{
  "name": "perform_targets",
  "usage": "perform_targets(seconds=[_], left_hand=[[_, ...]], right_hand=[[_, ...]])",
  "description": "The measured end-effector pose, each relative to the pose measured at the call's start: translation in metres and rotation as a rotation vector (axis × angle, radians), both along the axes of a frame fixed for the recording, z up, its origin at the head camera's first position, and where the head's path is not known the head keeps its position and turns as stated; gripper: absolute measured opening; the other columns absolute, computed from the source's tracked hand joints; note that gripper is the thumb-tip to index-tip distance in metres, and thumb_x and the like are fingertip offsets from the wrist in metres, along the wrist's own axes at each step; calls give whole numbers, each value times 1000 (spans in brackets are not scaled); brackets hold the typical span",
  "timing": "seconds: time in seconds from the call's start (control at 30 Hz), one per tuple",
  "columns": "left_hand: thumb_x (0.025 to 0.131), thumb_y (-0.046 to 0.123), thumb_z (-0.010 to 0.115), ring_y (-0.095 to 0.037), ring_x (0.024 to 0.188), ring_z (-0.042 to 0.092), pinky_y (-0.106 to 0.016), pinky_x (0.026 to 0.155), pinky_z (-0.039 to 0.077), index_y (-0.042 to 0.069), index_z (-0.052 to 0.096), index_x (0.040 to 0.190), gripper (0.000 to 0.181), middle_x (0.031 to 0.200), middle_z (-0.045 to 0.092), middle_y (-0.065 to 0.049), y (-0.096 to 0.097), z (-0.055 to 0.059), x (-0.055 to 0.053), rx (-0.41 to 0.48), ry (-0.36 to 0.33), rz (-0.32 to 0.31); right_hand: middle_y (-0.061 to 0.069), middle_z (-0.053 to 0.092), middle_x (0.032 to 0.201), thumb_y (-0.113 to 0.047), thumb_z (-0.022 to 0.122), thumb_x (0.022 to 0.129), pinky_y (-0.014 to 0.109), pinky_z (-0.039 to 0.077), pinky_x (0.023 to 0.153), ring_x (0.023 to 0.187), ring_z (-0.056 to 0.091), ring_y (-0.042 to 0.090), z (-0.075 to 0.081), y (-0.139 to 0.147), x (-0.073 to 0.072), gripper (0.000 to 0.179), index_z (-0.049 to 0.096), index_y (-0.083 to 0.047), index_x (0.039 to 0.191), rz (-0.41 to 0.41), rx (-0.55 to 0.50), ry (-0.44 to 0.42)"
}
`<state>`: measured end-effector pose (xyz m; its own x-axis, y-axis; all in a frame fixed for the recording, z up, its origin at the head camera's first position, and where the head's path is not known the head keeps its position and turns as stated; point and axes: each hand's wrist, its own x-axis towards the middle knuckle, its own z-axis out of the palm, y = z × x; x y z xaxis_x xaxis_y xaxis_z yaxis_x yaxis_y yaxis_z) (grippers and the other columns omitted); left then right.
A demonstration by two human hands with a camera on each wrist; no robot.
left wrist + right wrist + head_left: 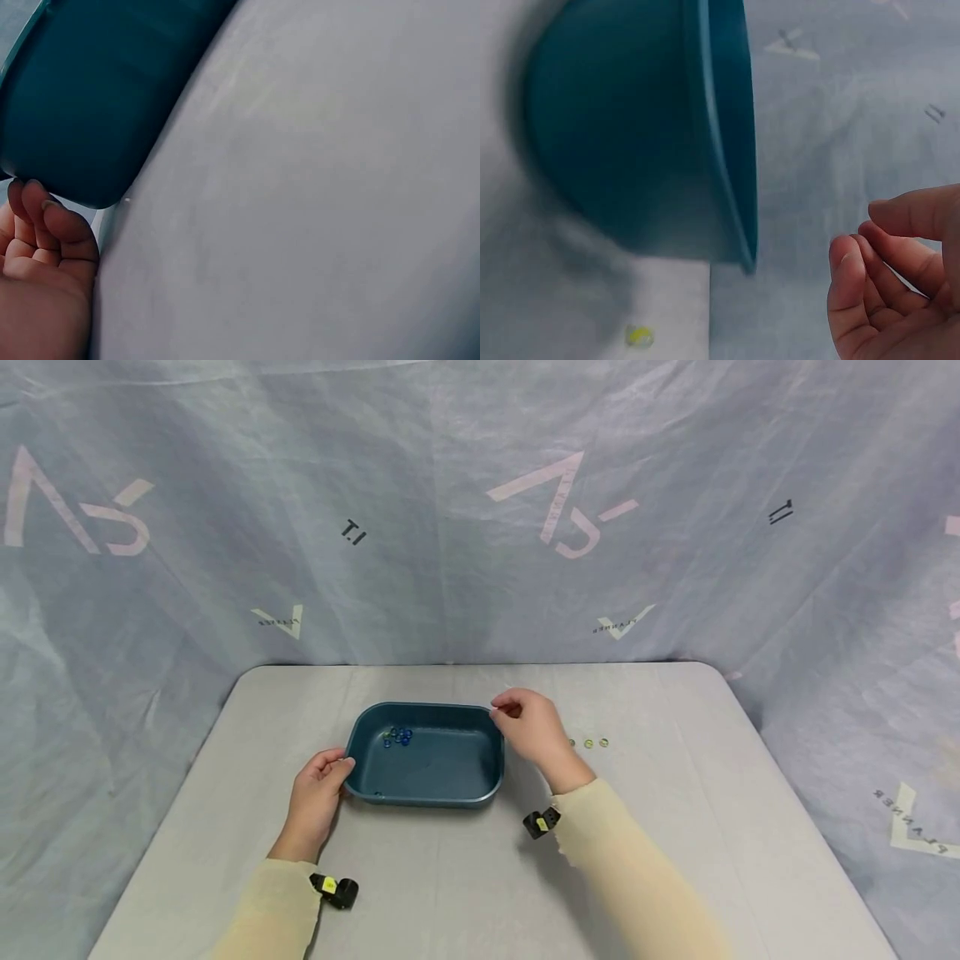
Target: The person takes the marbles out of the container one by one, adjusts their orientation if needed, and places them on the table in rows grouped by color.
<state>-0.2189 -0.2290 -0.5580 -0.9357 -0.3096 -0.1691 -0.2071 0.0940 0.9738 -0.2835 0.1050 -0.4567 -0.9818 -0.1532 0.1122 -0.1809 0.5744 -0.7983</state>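
Note:
A dark teal plastic basin [420, 777] rests on the table. My left hand [313, 802] holds its left end, thumb at the rim; in the left wrist view, bent fingers [71, 225] meet the outer wall. Several blue glass marbles [401, 737] cluster inside near the left end, and a small marble [379, 794] lies by the near wall. Over the far right corner hovers my right hand [534, 727], fingers loosely bent with thumb and fingertips slightly apart. Nothing shows between its fingertips [846, 262] in the right wrist view.
To the right of the basin, partly behind my right wrist, a short row of greenish marbles [588, 743] lies on the pale table [675, 827]. A yellow-green marble [639, 335] appears below the basin in the right wrist view. Grey printed cloth [442, 527] hangs behind the table.

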Motion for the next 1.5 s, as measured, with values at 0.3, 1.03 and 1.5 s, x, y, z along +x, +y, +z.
perform_targets(seconds=[0.3, 1.03, 1.5], left_hand=[[103, 25, 66, -14, 81, 56, -24, 71, 50, 1, 60, 128, 35, 96, 62, -5, 4, 0, 0, 18, 16, -4], [103, 24, 65, -14, 80, 57, -24, 71, 50, 0, 60, 128, 35, 94, 62, -4, 3, -5, 1, 21, 12, -13], [103, 29, 64, -14, 88, 55, -22, 75, 49, 2, 59, 132, 40, 106, 62, -11, -1, 0, 0, 0, 2, -6]], right_hand=[[4, 71, 105, -17, 68, 100, 38, 55, 82, 95, 64, 21, 11, -33, -9, 16, 75, -10, 114, 92, 61, 18], [0, 70, 110, -19, 68, 101, 30, 54, 83, 95, 63, 14, -23, -111, -14, 23, 75, -11, 122, 227, 127, -67], [1, 69, 113, -18, 67, 102, 31, 53, 86, 96, 62, 14, -38, -137, -31, 26, 73, -10, 126, 217, 170, -80]])
